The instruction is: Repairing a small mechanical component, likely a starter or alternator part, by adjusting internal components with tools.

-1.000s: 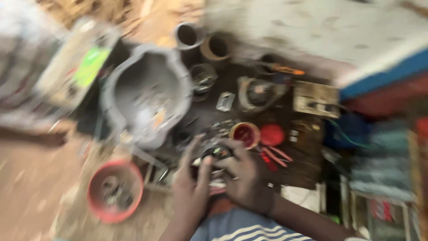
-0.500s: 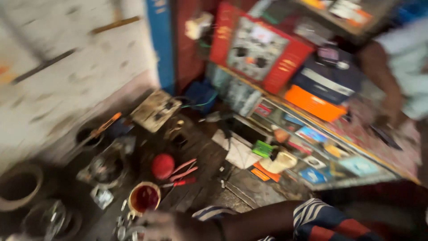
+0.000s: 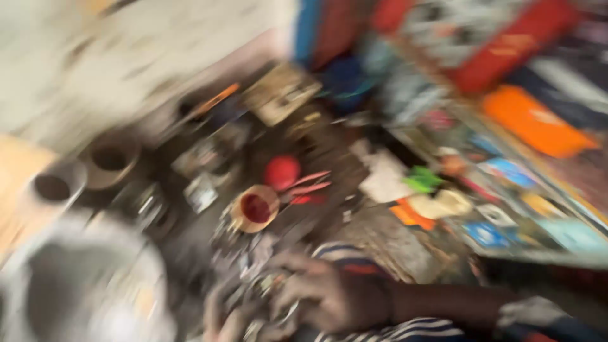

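View has swung back left: grey metal housing (image 3: 82, 285) is reappearing at lower left. Right hand (image 3: 329, 294) and left hand (image 3: 231, 320) are closing around a small metal part (image 3: 269, 297); grip unclear through blur. Red-filled cup (image 3: 254, 208) and red lid (image 3: 282, 171) are sitting on the dark cluttered floor (image 3: 329, 152).

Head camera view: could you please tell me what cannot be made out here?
- Right hand, head view: motion blur hides what the fingers touch.
- Left hand, head view: cut by the bottom edge and blurred.
- Small metal parts, head view: smeared, kind unclear.
- Red-filled cup: contents blurred.
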